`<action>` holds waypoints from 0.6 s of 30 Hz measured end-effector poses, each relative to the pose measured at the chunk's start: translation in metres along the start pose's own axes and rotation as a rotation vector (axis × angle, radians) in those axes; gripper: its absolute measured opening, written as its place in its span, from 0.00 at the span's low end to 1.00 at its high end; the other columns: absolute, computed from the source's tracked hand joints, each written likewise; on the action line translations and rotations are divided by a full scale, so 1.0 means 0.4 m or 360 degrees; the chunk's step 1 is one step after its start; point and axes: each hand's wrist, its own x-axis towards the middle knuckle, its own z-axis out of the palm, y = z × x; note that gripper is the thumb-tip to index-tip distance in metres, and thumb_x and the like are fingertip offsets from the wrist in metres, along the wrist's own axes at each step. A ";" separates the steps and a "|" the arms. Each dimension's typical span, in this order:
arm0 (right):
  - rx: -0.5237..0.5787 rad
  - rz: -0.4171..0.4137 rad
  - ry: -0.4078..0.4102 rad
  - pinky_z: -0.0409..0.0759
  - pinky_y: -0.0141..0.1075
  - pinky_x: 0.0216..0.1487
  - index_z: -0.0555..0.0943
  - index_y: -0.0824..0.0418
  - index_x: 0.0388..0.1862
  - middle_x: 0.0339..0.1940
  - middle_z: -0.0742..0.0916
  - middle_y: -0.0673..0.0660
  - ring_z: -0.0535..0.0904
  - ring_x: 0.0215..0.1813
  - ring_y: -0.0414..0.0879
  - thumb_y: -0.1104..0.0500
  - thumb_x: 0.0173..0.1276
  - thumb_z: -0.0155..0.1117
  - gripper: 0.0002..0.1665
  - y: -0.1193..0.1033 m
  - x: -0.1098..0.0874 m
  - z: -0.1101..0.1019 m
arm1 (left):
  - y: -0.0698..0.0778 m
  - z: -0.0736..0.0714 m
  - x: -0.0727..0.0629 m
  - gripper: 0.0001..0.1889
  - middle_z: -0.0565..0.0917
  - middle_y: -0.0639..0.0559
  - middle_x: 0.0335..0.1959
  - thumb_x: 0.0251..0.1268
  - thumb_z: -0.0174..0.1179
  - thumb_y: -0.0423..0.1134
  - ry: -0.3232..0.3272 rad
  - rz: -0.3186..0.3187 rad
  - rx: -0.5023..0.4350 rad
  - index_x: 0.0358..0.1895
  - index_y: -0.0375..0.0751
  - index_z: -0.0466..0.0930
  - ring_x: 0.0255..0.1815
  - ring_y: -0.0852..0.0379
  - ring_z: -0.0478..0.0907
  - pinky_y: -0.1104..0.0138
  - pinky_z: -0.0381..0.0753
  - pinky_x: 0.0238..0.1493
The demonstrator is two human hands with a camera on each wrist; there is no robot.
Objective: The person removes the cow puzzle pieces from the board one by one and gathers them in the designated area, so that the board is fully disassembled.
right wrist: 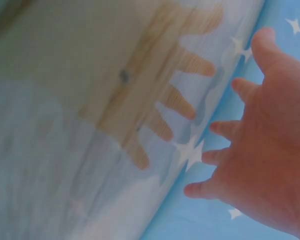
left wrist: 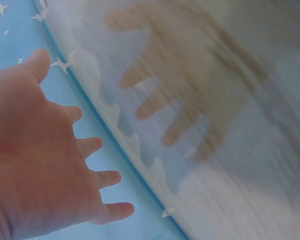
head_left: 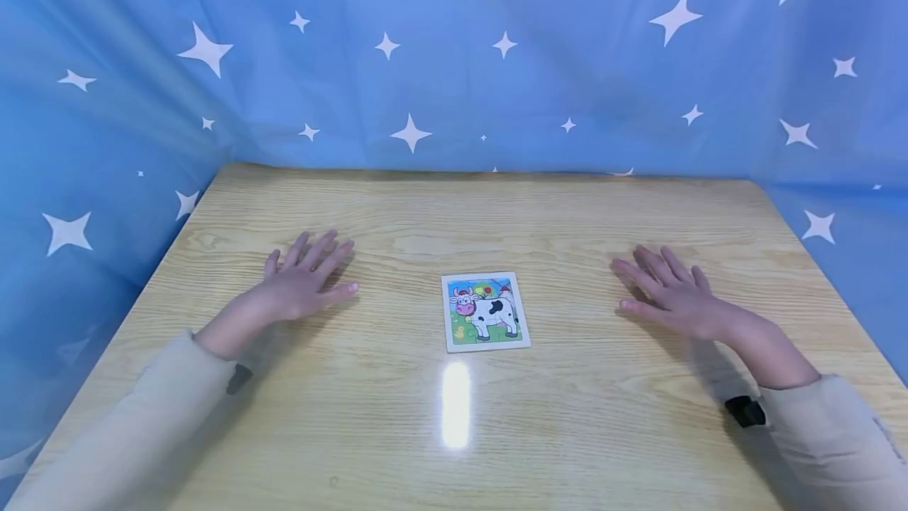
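A small square jigsaw puzzle (head_left: 488, 312) with a white frame and a cartoon cow picture lies flat near the middle of the table. My left hand (head_left: 301, 282) is held over the table to the left of it, palm down, fingers spread and straight. To the right of the puzzle, my right hand (head_left: 674, 298) has the same spread pose. Neither hand holds or touches the puzzle. In the left wrist view the palm of the left hand (left wrist: 45, 150) shows bare, and so does the right palm (right wrist: 270, 145) in the right wrist view.
The wooden table (head_left: 340, 416) has a glossy top that mirrors both hands in the wrist views. Behind and beside it hangs a blue curtain (head_left: 454, 85) with white stars. A bright light reflection lies just in front of the puzzle.
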 end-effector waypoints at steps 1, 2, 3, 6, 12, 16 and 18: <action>0.0006 -0.0005 0.0003 0.32 0.81 0.62 0.47 0.50 0.86 0.82 0.45 0.72 0.30 0.78 0.77 0.42 0.80 0.54 0.45 -0.002 0.000 0.002 | 0.004 0.001 0.002 0.44 0.37 0.40 0.84 0.77 0.48 0.65 0.0004 0.0010 0.0000 0.84 0.46 0.44 0.80 0.28 0.28 0.25 0.30 0.67; 0.0009 -0.0005 0.0004 0.32 0.81 0.62 0.46 0.50 0.86 0.83 0.45 0.72 0.30 0.79 0.77 0.42 0.80 0.54 0.45 -0.003 -0.001 0.004 | 0.008 0.002 0.004 0.43 0.37 0.40 0.84 0.77 0.49 0.64 0.0008 0.0023 -0.0004 0.84 0.45 0.45 0.80 0.28 0.28 0.25 0.30 0.67; 0.0014 -0.0006 0.0005 0.32 0.81 0.63 0.47 0.50 0.86 0.83 0.45 0.72 0.30 0.79 0.77 0.42 0.80 0.55 0.45 -0.007 -0.002 0.006 | 0.012 0.004 0.006 0.43 0.38 0.40 0.84 0.77 0.49 0.63 0.0015 0.0039 -0.0011 0.83 0.44 0.46 0.80 0.28 0.29 0.25 0.30 0.67; 0.0020 -0.0028 0.0006 0.32 0.81 0.63 0.46 0.49 0.86 0.82 0.46 0.73 0.30 0.78 0.78 0.42 0.80 0.55 0.45 -0.016 -0.002 0.011 | 0.026 0.009 0.013 0.42 0.38 0.40 0.84 0.77 0.48 0.64 0.0015 0.0087 0.0004 0.83 0.46 0.46 0.80 0.28 0.29 0.26 0.32 0.68; 0.0018 -0.0075 -0.0004 0.32 0.80 0.64 0.48 0.49 0.86 0.82 0.46 0.73 0.31 0.79 0.77 0.42 0.79 0.56 0.45 -0.049 0.006 0.007 | 0.059 0.010 0.014 0.40 0.40 0.40 0.84 0.79 0.48 0.61 0.0050 0.0168 -0.0022 0.83 0.47 0.47 0.81 0.29 0.30 0.26 0.33 0.68; 0.0005 -0.0123 -0.0007 0.33 0.80 0.65 0.50 0.49 0.85 0.82 0.47 0.73 0.32 0.80 0.75 0.42 0.79 0.56 0.44 -0.074 0.018 0.001 | 0.067 0.018 0.013 0.39 0.41 0.39 0.84 0.78 0.50 0.60 0.0084 0.0205 -0.0049 0.83 0.46 0.49 0.80 0.28 0.30 0.26 0.35 0.68; 0.0013 -0.0145 -0.0017 0.33 0.79 0.65 0.52 0.49 0.85 0.82 0.48 0.73 0.32 0.80 0.75 0.42 0.79 0.56 0.43 -0.087 0.022 -0.001 | 0.072 0.024 0.016 0.39 0.41 0.40 0.84 0.79 0.50 0.60 0.0085 0.0228 -0.0045 0.83 0.46 0.49 0.80 0.28 0.30 0.26 0.36 0.68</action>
